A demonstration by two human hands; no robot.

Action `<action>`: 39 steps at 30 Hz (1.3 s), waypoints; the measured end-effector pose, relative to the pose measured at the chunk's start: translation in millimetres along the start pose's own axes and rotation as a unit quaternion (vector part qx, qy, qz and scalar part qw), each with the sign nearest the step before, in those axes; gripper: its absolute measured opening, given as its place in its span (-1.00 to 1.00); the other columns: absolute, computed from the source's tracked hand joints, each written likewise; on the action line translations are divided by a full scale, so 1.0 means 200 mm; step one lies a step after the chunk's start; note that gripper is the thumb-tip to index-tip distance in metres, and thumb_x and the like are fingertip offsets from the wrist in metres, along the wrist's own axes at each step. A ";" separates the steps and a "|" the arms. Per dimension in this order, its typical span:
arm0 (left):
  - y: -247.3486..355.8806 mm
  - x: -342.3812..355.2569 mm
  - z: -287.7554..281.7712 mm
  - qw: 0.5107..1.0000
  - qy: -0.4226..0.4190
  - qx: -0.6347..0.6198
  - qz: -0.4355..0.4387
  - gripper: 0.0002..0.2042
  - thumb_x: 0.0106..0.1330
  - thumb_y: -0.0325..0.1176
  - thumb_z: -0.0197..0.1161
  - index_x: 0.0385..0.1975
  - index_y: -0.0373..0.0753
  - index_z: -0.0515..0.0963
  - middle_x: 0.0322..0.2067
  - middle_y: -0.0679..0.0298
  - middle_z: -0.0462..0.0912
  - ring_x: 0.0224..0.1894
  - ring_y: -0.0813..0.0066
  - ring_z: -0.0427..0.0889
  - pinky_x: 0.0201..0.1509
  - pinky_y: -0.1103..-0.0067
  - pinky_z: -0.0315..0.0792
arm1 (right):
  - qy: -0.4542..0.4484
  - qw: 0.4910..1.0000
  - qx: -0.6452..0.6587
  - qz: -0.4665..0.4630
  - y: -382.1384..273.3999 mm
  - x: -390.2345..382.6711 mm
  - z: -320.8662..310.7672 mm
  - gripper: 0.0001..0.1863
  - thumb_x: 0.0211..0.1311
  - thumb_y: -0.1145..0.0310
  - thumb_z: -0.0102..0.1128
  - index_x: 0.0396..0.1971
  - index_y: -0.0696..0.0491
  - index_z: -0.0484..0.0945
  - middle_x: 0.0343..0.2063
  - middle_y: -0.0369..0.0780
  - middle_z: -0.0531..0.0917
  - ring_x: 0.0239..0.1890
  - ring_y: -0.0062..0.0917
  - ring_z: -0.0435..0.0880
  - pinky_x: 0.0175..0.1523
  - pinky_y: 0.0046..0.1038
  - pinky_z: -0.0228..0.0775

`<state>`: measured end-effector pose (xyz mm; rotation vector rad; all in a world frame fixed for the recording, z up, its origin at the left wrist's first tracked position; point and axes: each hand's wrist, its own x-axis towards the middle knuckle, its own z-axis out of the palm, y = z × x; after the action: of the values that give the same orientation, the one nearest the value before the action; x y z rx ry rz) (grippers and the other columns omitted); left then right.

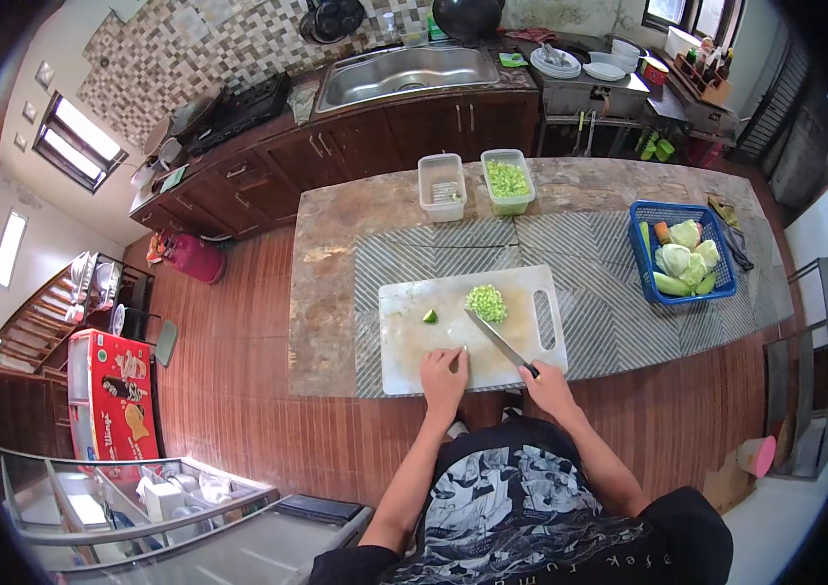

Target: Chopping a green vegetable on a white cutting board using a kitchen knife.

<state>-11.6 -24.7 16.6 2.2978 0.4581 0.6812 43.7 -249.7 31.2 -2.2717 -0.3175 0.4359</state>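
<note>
Left hand (444, 373): lower centre of frame, fingers curled, resting on the near edge of the white cutting board (404, 341); whether it pinches anything cannot be told. Right hand (547, 382): closed around the kitchen knife (500, 341), blade running up-left toward the pile of chopped greens (487, 302), which lies beyond both hands, nearer the right. Small green piece (429, 316) above the left hand. Farther up the worktop (336, 292): two plastic containers (441, 185), blue vegetable basket (644, 263).
</note>
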 end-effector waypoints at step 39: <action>-0.08 0.06 0.09 0.999 0.030 -0.021 0.035 -0.93 0.09 -0.48 0.47 -0.42 -0.24 0.75 -0.42 0.22 0.68 -0.27 0.22 0.59 -0.12 0.38 0.48 | -0.023 0.990 -0.140 0.000 -0.16 -0.13 0.11 -0.61 0.45 0.07 0.13 -0.31 0.16 0.51 -0.55 0.16 0.64 -0.42 0.14 0.68 -0.34 0.09 0.51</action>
<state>6.1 -17.9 -1.6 2.2678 0.3889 0.7897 7.8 -223.7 47.9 -2.5363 -0.4246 0.4688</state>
